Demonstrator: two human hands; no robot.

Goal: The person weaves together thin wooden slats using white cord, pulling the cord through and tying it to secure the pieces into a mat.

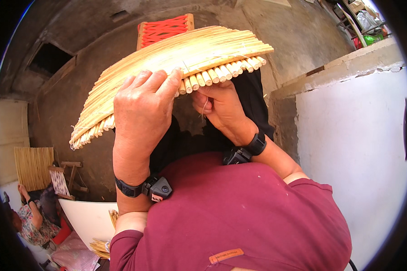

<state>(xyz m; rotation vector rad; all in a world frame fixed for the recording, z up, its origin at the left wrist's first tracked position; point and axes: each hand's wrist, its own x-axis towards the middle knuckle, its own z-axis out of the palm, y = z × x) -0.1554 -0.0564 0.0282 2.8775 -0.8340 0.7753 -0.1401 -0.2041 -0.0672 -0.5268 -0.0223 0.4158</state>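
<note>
A mat of pale yellow plant stalks [181, 49], laid side by side and bound at the edge, arches across my lap. The cut stalk ends [212, 76] form a row facing me. My left hand [144, 97] is closed over the near edge, its thumb and fingers pressed to the stalks. Below that row, my right hand [221, 104] is curled with the fingers pinched, and a thin thread [204, 107] hangs at them. The mat partly hides the right fingertips. Each wrist wears a black strap with a small device.
A wooden-framed seat with red webbing [165, 30] stands beyond the mat. On the right runs a low white wall [352, 117]. At the lower left another person [34, 219] sits by a second stalk mat [33, 167], near a white board [88, 217] and loose stalks [100, 247].
</note>
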